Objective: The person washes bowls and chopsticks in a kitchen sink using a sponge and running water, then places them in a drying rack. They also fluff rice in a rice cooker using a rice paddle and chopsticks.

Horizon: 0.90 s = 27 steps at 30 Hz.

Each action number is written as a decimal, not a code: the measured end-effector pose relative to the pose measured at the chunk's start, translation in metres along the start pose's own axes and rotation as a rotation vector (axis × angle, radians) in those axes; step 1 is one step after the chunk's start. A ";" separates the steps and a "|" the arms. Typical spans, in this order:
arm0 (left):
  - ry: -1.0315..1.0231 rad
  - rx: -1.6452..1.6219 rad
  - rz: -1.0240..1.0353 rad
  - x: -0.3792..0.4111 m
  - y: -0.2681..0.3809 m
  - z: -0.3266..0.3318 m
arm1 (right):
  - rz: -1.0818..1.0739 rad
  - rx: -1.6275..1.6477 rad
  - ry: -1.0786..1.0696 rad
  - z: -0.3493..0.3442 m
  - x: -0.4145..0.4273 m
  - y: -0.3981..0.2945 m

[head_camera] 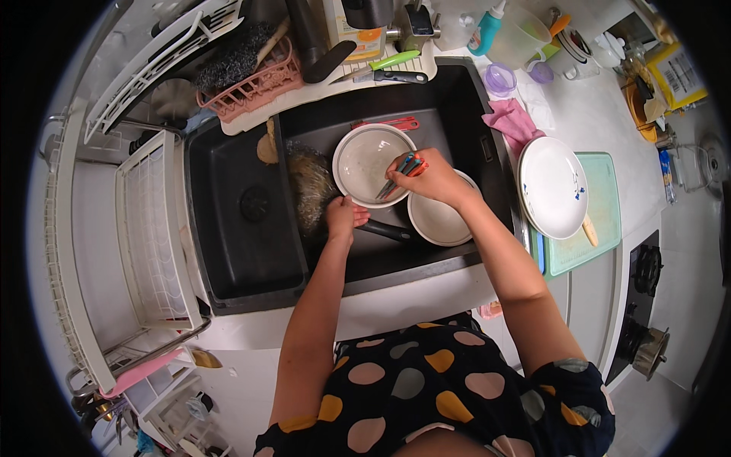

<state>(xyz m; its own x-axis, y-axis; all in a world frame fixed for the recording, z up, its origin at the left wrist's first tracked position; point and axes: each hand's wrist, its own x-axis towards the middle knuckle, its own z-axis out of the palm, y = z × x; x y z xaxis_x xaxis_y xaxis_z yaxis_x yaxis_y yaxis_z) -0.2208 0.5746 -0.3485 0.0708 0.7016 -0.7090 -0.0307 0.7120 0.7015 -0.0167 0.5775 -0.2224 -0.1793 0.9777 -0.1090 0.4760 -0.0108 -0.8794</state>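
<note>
My right hand (425, 174) is closed around a bundle of slim utensils (404, 173) with red and teal handles, their dark tips pointing down into a white bowl (365, 151). My left hand (344, 216) is at that bowl's lower left rim, fingers partly spread; whether it grips the rim cannot be told. Below my right forearm, a second white bowl (440, 220) sits in the black sink (245, 285). A black handle (388, 229) lies between the bowls and my left hand. Left of the first bowl is a crumpled, shiny, see-through mass (311, 185). A red utensil (405, 123) lies behind.
Right of the sink, stacked white plates (551, 188) rest on a green cutting board (605, 211) beside a pink cloth (514, 123). Knives (394, 60) lie on the back ledge near a pink basket (257, 91). A white dish rack (183, 251) stands at left.
</note>
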 end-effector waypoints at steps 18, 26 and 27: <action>0.012 -0.013 0.038 0.001 -0.005 0.000 | 0.035 -0.013 -0.100 -0.007 0.002 -0.005; 0.064 0.147 0.095 -0.002 -0.002 0.008 | -0.262 0.212 0.373 0.050 0.014 0.000; 0.075 0.196 0.111 -0.001 -0.002 0.009 | -0.251 0.211 0.416 0.053 0.017 0.002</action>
<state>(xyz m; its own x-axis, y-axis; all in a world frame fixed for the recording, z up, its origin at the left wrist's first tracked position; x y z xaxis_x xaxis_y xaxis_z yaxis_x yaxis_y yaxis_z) -0.2117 0.5723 -0.3486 0.0034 0.7804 -0.6252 0.1603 0.6167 0.7707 -0.0643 0.5827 -0.2503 0.1113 0.9556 0.2726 0.2712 0.2347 -0.9335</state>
